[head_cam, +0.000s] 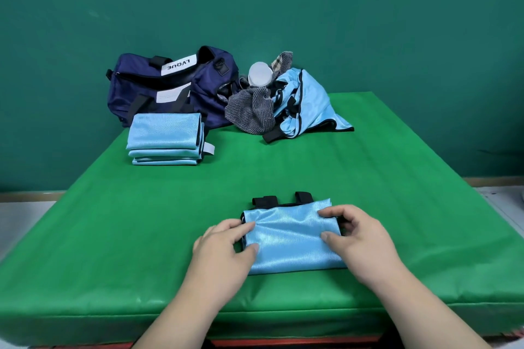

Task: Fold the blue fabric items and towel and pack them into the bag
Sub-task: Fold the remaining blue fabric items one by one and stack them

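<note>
A green padded mat (pixel 397 207) fills the view, set against a teal wall. At the back left sits a navy bag (pixel 170 88), its top unzipped. Just in front of it, and touching it, is a neat stack of folded blue pieces (pixel 166 136).

Near the front edge, the left hand (pixel 226 249) curls around the left side of a folded blue piece (pixel 292 238), thumb and fingers pinching its edge. This piece lies flat on the mat as a small rectangle, with black straps poking out along its far side.

Behind it, at the back of the mat beside the bag, lies a heap still unfolded: a grey towel (pixel 251 110), a white bottle (pixel 259 75) resting on it, and loose blue fabric (pixel 309 105).

The right hand (pixel 357 241) grips the right side of the folded piece, fingers bent over the edge and thumb on top.

This fold looks finished or nearly so. The likely next move is to lift the piece with both hands, keeping it flat, and carry it back left onto the stack. The heap and the packing remain to be done.
</note>
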